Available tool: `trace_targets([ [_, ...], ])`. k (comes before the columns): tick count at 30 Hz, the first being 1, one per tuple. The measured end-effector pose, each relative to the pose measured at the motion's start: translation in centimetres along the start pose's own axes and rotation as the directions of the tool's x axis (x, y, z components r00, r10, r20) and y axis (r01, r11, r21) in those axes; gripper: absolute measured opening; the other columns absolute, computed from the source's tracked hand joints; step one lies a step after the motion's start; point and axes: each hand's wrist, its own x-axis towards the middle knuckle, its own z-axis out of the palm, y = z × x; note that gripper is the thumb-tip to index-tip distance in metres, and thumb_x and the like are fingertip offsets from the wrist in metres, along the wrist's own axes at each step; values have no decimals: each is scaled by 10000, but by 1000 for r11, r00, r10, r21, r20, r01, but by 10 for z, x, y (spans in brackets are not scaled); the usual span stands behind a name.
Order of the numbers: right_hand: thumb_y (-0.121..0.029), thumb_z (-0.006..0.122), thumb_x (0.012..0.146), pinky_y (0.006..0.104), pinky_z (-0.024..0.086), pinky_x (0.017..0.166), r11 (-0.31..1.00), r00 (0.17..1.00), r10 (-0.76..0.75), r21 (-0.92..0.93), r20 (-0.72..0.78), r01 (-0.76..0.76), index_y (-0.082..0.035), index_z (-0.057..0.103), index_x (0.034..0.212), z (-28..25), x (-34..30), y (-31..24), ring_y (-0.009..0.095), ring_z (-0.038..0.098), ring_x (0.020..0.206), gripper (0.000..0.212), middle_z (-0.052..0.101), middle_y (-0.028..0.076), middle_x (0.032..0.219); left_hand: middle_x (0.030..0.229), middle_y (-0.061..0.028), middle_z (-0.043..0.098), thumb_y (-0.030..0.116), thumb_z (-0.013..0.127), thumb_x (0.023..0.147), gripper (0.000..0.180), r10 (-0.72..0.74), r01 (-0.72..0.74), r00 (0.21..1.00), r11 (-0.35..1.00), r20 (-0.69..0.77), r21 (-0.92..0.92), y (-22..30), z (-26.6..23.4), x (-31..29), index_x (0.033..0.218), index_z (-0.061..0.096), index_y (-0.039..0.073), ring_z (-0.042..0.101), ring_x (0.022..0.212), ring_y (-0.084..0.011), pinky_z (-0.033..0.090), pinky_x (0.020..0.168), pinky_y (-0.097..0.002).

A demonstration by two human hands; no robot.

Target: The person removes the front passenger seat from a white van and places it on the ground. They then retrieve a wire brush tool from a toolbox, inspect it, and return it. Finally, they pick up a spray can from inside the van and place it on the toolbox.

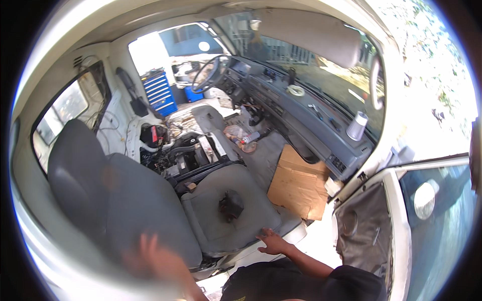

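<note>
My right hand [272,242] is at the front edge of the grey passenger seat cushion [211,233], its fingers spread with nothing in them. Motion blurs my left hand [158,258] in front of the seat backrest [145,200]; how its fingers are held is unclear. On the cushion lies a small dark, lumpy part [231,204], apart from both hands; its kind cannot be made out. Beyond the cushion an engine bay [188,153] lies uncovered between the seats. A small brownish block [190,186] rests by its near edge.
Flattened cardboard [298,185] covers part of the footwell. A spray can [250,137] lies on the floor. The dashboard holds a grey cone-shaped cup [357,126], a roll of tape [295,90] and tools [324,116]. The open door [396,215] stands at right; a blue tool chest [159,94] is outside.
</note>
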Motion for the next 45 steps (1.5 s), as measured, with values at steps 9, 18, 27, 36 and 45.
trace_targets([
  [9,-443,720,983,539,471,1175,974,961,-158,197,228,114,-102,564,1556,4,-42,-39,415,538,1445,685,556,211,1574,1348,-162,754,97,547,1064,295,61,641,444,675,894,-365,27,38,-102,1299,702,10,678,1330,-323,259,1307,-571],
  [18,-405,727,984,543,569,1013,975,970,203,115,-137,-188,-37,698,1334,-43,-85,8,428,687,1228,509,685,213,1351,1270,-149,766,211,606,1082,311,763,198,-124,646,635,-737,76,28,-115,1354,729,123,721,1162,-347,403,1224,-541],
  [27,-390,686,1033,496,534,1088,845,869,494,233,3,-481,-102,638,1479,-58,-147,27,379,642,1301,533,656,169,1419,1281,-126,766,206,569,1101,292,676,83,-159,735,719,-673,57,57,-109,1310,744,101,711,1195,-318,407,1217,-508],
  [36,-346,690,1025,489,531,1099,868,908,410,344,-88,-358,-51,642,1470,-50,-144,14,379,639,1317,537,648,189,1442,1265,-151,765,197,575,1107,289,611,209,-163,789,775,-578,46,71,-134,1315,740,83,711,1178,-367,452,1174,-512],
  [45,-334,694,1017,513,518,1110,947,967,254,203,9,-250,-43,651,1438,-41,-114,-18,402,628,1314,513,642,195,1432,1228,-147,779,236,560,1118,315,640,127,-119,768,759,-628,29,63,-154,1340,737,100,723,1119,-340,434,1203,-498],
])
